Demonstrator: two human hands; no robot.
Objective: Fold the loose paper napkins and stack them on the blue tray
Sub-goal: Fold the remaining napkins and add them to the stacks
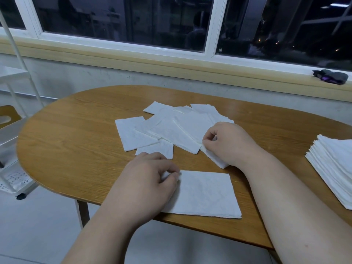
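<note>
The left hand point(150, 180) pinches the flat napkin point(206, 194) at 6 o'clock on the bench point(76, 130). The right hand point(229, 143) pinches a small napkin point(216, 160) by the loose pile point(171, 126) at 12. Match the edges first, then press flat.

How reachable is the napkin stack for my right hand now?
Probably yes: the stack lies right of that arm, only bare table between, though the right hand pinches a napkin it would need to drop first.
</note>
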